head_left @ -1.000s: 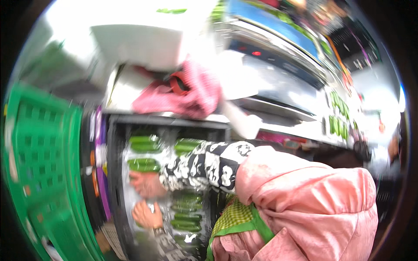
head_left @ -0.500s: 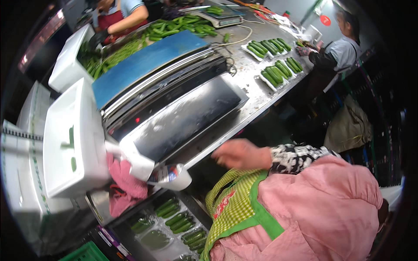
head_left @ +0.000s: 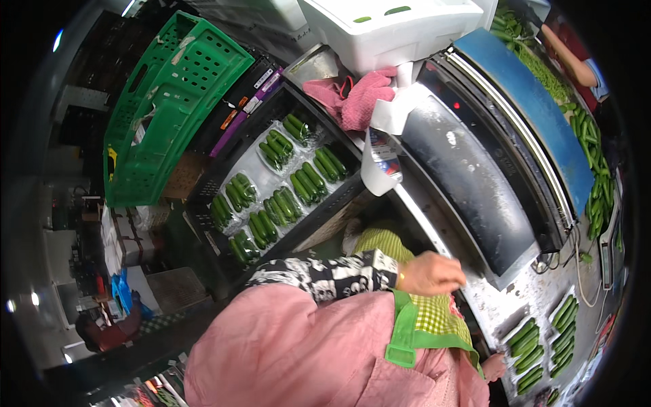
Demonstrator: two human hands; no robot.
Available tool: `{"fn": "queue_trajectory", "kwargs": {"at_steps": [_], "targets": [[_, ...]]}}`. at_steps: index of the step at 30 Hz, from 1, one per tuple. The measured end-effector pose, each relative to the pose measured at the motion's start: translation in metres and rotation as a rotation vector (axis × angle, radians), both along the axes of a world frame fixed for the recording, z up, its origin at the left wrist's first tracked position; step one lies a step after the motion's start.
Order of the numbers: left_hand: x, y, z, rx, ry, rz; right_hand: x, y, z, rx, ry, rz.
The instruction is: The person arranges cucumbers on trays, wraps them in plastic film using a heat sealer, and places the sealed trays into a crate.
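Observation:
My left hand (head_left: 434, 273), below a black-and-white patterned cuff, is raised in front of my green checked apron (head_left: 434, 319). Its fingers are curled in, with nothing visible in them. Lower right, my right hand (head_left: 494, 367) shows only in part past the apron, by the table edge. How its fingers are set is hard to make out. Nearest to it on the steel table are white trays of cucumbers (head_left: 526, 346). Ahead of my left hand stands a wrapping machine with a dark metal plate (head_left: 468, 183). A white tub (head_left: 380, 178) sits at its near corner.
A black crate (head_left: 327, 209) holds several film-wrapped cucumber packs. Behind it stands a green crate (head_left: 196, 81). Pink gloves (head_left: 369, 98) lie beside a white foam box (head_left: 407, 41). Loose cucumbers (head_left: 590, 163) are heaped beyond the blue board (head_left: 529, 102), near a co-worker's arm (head_left: 569, 57).
My view has swung left, bringing the black crate and green crate fully into sight. The cucumber trays have shifted to the lower right. My left hand now shows, and the co-worker at the right is out of view.

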State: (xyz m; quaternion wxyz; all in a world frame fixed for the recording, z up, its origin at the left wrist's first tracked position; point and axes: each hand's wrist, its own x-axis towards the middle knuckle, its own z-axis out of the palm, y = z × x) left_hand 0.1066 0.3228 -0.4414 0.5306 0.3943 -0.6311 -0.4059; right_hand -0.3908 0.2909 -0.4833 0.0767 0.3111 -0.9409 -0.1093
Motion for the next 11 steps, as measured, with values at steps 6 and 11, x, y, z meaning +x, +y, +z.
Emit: {"fn": "queue_trajectory", "kwargs": {"at_steps": [6,11], "targets": [[-0.08,-0.032,0.034,0.0,0.051,0.009,-0.041,0.013,-0.022,-0.081,0.171,0.401],[-0.115,-0.067,0.039,0.007,0.039,-0.262,-0.017,0.037,-0.001,0.226,0.434,0.606]]}}
